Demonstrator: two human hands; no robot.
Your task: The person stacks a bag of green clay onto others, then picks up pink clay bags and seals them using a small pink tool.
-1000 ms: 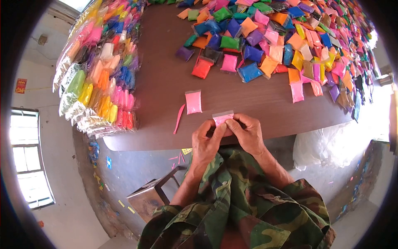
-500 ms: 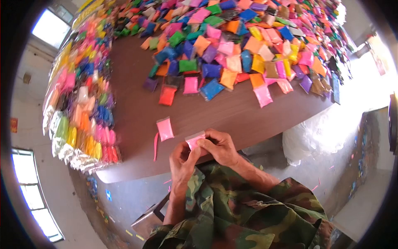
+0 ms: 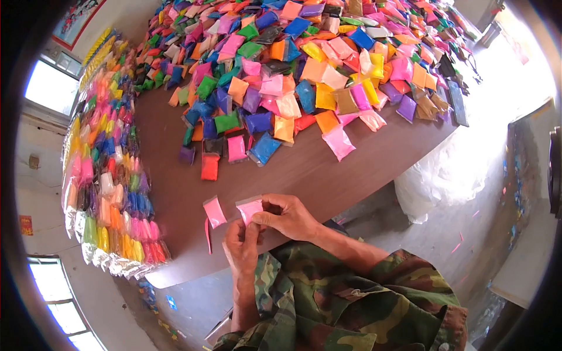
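Note:
Between the fingertips of my right hand (image 3: 287, 217) is a small pink packet (image 3: 250, 209) with a clear top edge. My left hand (image 3: 241, 244) is closed just below it, fingertips pressed together at the packet's lower edge; whether they grip it is hard to tell. A second pink packet (image 3: 215, 212) lies on the brown table (image 3: 293, 180), left of my hands. Beside that packet lies a thin pink strip (image 3: 208, 236).
A large heap of coloured packets (image 3: 257, 96) covers the table's far side. Clear bags of coloured packets (image 3: 111, 193) are stacked along the left. A dark flat object (image 3: 458, 104) lies at the right edge, and a white plastic bag (image 3: 424, 190) stands beyond it.
The view has shifted. My right hand has moved the held packet up and left, nearer the packet on the table, and my left hand sits lower on it.

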